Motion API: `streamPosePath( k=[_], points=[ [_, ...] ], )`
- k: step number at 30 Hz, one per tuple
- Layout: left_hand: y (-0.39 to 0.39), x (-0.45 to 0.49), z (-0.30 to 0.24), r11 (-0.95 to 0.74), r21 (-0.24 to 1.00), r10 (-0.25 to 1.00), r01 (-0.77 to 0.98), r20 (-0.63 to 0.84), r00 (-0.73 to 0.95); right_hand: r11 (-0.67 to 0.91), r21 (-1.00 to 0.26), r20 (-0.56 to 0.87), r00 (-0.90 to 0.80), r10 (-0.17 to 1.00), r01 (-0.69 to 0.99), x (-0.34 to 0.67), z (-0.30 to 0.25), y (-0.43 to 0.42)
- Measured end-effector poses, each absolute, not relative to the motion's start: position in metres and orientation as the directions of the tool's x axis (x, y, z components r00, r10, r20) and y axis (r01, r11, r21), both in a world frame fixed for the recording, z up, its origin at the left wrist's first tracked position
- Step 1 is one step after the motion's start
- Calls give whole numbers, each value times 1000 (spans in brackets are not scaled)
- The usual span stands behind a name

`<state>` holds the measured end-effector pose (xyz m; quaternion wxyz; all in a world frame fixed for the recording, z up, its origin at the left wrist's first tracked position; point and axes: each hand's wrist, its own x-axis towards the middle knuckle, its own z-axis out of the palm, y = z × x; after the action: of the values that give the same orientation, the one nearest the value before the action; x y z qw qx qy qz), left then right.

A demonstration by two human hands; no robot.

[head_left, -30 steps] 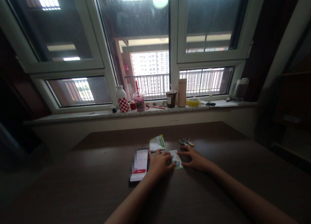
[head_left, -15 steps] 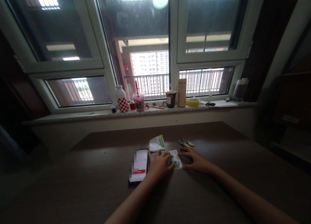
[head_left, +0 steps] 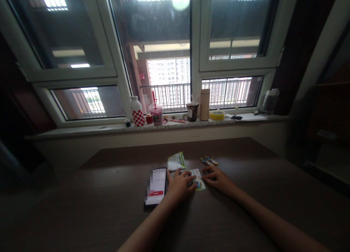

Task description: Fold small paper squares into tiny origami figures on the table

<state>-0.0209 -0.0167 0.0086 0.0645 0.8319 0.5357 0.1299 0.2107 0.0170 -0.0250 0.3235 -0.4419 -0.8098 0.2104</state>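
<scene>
A small printed paper (head_left: pixel 198 180) lies on the dark table (head_left: pixel 109 215) between my hands. My left hand (head_left: pixel 179 184) rests on its left side, fingers curled and pressing down on it. My right hand (head_left: pixel 218 179) touches its right edge with the fingertips drawn together in a pinch. A phone (head_left: pixel 156 186) with a lit screen lies just left of my left hand. Beyond the hands lie a green and white paper packet (head_left: pixel 176 161) and a few small folded coloured paper pieces (head_left: pixel 209 160).
On the windowsill (head_left: pixel 109 129) stand a red-checked bottle (head_left: pixel 137 111), a pink drink cup with a straw (head_left: pixel 156 114), a dark cup (head_left: pixel 192 111), a tan cylinder (head_left: pixel 205 104), yellow tape (head_left: pixel 217 115) and scissors (head_left: pixel 236 117). A shelf stands at the right.
My right hand has drawn its spread fingers together into a pinch at the paper's right edge. My left hand has stayed on the paper.
</scene>
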Motion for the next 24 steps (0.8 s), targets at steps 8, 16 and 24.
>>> streamPosePath(
  k=[8,16,24],
  points=[
    [-19,-20,13,-407,236,913,882,137,385,552,-434,381,-410,828,712,203,-25,22],
    [-18,-20,13,-417,250,909,874,145,392,447,-292,324,-352,878,845,190,-20,14],
    [-18,-20,10,-421,271,906,866,162,390,396,-227,334,-311,890,890,183,-17,7]
  ],
)
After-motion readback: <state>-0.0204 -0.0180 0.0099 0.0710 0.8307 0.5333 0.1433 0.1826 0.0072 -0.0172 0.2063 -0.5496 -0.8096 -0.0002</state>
